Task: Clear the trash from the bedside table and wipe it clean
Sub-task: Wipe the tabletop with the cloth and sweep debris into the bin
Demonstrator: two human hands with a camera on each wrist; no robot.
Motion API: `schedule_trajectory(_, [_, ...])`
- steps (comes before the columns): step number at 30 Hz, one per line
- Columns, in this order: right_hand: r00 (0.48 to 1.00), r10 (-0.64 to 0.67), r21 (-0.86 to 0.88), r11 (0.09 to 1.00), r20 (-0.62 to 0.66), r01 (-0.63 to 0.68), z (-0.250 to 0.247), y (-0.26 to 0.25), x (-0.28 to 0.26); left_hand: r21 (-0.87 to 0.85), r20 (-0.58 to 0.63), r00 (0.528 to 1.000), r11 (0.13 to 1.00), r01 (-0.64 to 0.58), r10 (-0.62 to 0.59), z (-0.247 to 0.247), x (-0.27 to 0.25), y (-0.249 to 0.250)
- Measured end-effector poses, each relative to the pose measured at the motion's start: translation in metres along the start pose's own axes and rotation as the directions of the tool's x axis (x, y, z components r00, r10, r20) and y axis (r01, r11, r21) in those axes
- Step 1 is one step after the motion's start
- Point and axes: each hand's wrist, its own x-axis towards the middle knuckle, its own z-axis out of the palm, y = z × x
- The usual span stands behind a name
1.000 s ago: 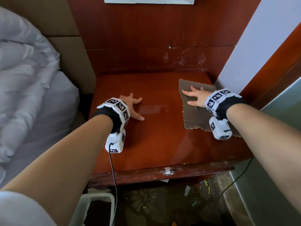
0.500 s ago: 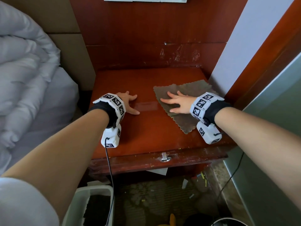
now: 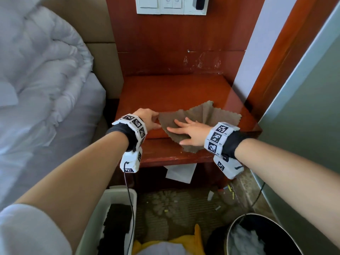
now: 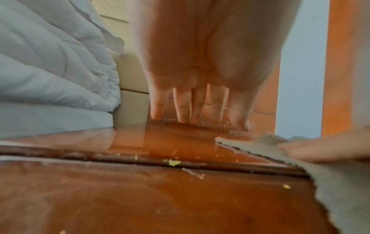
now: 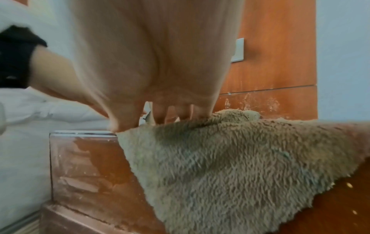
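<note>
Here the cloth (image 3: 195, 116) lay on the front right part of the desk (image 3: 171, 89), its near corner hanging over the front edge. The right hand (image 3: 191, 132) pressed flat on the cloth, fingers (image 3: 179, 123) straight and spread, pointing left; in the right wrist view the fingertips (image 5: 172, 114) sank into the nap of the cloth (image 5: 230, 158). The left hand (image 3: 147, 118) rested on the desk just left of the cloth, its fingers (image 3: 155, 115) extended and reaching the cloth's left edge; whether they touched it could not be told. In the left wrist view the left fingers (image 4: 182, 104) stood straight with the tips down on the glossy desk top (image 4: 140, 197), holding nothing, and the cloth (image 4: 250, 145) lay just to the right under the other hand's fingers. Small yellowish crumbs (image 4: 174, 162) sat along the desk's front edge.

A white duvet (image 3: 36, 80) covered the bed at the left. A switch panel (image 3: 171, 5) hung on the wood wall above the desk. Below, a sheet of paper (image 3: 181, 173) stuck out under the desk, scraps (image 3: 230, 188) lay on the carpet, a white bin (image 3: 103, 208) stood at the left and a round black bin (image 3: 257, 234) at the right with white waste inside.
</note>
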Motion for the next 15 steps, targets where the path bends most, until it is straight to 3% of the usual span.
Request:
schedule_trajectory(3, [0.990, -0.009, 0.128, 0.991, -0.140, 0.027, 0.008, -0.008, -0.017, -0.094, -0.107, 0.994, 0.995, 0.015, -0.026, 0.002, -0.021, 0.000])
schedule_trajectory(6, [0.950, 0.062, 0.199, 0.980, -0.306, 0.000, 0.009, 0.000, -0.032, -0.092, -0.137, 0.990, 0.994, -0.052, 0.039, 0.006, -0.034, 0.011])
schedule_trajectory(11, [0.945, 0.199, 0.032, 0.980, -0.261, -0.197, 0.023, 0.034, -0.041, 0.022, -0.025, 0.987, 0.987, -0.158, 0.158, 0.024, -0.032, 0.042])
schedule_trajectory(15, [0.886, 0.246, 0.041, 0.967, -0.392, -0.250, 0.038, 0.044, -0.043, 0.145, 0.051, 0.973, 0.962, -0.230, 0.225, 0.033, -0.020, 0.063])
